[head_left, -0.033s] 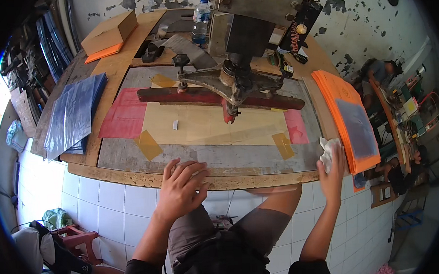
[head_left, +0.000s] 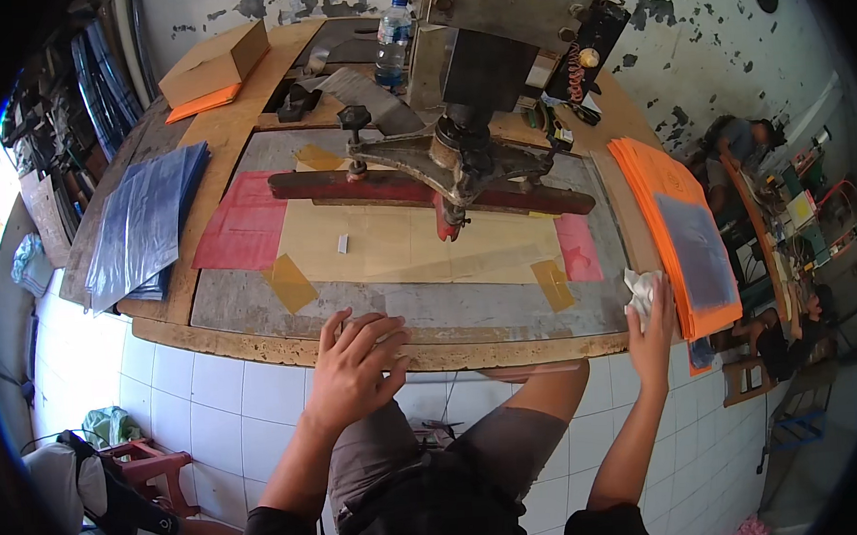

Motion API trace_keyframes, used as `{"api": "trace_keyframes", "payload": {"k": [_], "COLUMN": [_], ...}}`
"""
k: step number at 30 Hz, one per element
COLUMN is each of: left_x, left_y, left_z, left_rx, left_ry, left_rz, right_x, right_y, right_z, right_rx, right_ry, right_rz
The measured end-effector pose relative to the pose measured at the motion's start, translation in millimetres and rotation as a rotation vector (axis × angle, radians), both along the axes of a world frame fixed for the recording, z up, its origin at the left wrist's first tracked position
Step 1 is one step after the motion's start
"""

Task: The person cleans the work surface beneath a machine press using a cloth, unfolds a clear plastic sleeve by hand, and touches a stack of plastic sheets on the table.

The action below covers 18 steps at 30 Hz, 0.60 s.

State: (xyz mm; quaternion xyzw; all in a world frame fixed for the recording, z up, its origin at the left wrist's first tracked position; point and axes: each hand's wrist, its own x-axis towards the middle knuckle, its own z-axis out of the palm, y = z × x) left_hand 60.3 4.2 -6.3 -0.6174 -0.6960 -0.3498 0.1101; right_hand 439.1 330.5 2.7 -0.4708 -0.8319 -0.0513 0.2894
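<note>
Through the head camera I find little changed from the earlier frame — the only shift I can make out is on my right. My right hand (head_left: pixel 653 338) sits a touch farther right, its thumb swung closer to the fingers. Those fingers are nearly straight, reaching over a crumpled white wad (head_left: pixel 640 283) just beside the orange stack (head_left: pixel 645 198); I cannot tell whether they grip it or only press on it. The wad lies where it lay before, at the near right corner of the grey plate (head_left: pixel 401 303).

My left hand (head_left: pixel 358 366) has not moved: it is over the plate's near edge, fingers half bent and loosely spread, nothing showing in them. The yellow sheet (head_left: pixel 418 253), its small white piece (head_left: pixel 343 243) and the red bar (head_left: pixel 395 185) above — all as they were.
</note>
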Motion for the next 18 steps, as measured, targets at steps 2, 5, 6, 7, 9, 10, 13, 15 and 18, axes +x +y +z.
{"api": "trace_keyframes", "payload": {"k": [2,5,6,7,9,10,13,15,18], "left_x": [1.8,7.5,7.9,8.4,8.0,7.7,6.9,7.5,6.1], "left_y": [-1.7,-9.0,-7.8,-5.7,-5.9,-3.3,2.0,2.5,0.4], "left_z": [-6.4,-19.4,-23.0,-26.4,-26.7,-24.6,-29.4,-32.4,-34.3], "left_rx": [-0.022,-0.004,-0.003,0.025,0.048,0.062,0.086,0.096,0.117], "left_ry": [0.021,-0.006,-0.012,0.013,0.04,0.047,0.07,0.087,0.087], "left_rz": [0.031,0.063,0.061,0.078,0.093,0.094,0.101,0.094,0.101], "right_x": [9.6,8.3,8.8,9.9,-1.7,-14.0,-77.0,-112.5,-171.6], "right_y": [28.4,36.6,41.2,45.1,41.2,34.7,-40.9,-99.6,-153.5], "right_z": [-9.8,0.0,4.7,9.3,15.5,22.8,51.3,43.0,32.3], "right_rx": [0.006,-0.076,-0.109,-0.141,-0.14,-0.134,-0.098,-0.031,-0.05], "right_ry": [0.003,-0.11,-0.103,-0.095,0.053,0.201,0.433,0.452,-0.056], "right_rz": [-0.012,-0.039,-0.088,-0.139,-0.084,-0.023,0.07,0.388,0.832]}}
